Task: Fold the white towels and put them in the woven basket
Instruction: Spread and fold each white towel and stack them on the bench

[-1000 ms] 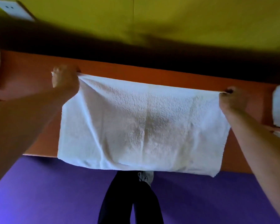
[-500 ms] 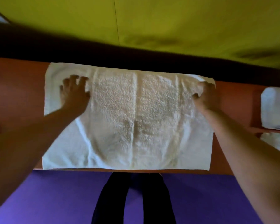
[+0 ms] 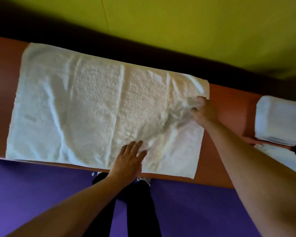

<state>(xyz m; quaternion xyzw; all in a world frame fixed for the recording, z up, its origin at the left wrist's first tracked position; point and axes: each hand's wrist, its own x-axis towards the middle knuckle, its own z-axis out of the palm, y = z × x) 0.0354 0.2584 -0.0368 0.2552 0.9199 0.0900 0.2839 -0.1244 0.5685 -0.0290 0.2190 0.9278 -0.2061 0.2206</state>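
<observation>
From the head camera, looking down, a white towel (image 3: 99, 110) lies spread open and nearly flat across an orange-brown table (image 3: 229, 103), filling most of its top; the towel's near edge runs along the table's front edge, and its far edge reaches almost to the back edge by the yellow-green wall (image 3: 195, 31). The cloth is wrinkled, with lengthwise creases through its middle and a bunched patch toward 3 o'clock. The left hand (image 3: 128, 159) rests palm down on the towel at about 6 o'clock of the cloth, just inside the front edge, its grip wide with the fingers spread flat and closed on nothing. The right hand (image 3: 203, 112) sits at the towel's 3 o'clock edge, fingers curled down into the gathered cloth there; its grip looks narrow and pinched on the towel's edge, though the fingertips are partly buried in the folds, so how much cloth it holds cannot be told. Farther out at 3 o'clock, apart from the spread towel, a folded white towel (image 3: 280, 120) lies on the table, and just nearer the camera a second white towel (image 3: 277, 156) shows only in part. Below the table's front edge the floor is purple (image 3: 32, 194), and the person's dark trouser legs (image 3: 140, 211) stand at 6 o'clock between the two bare forearms.
</observation>
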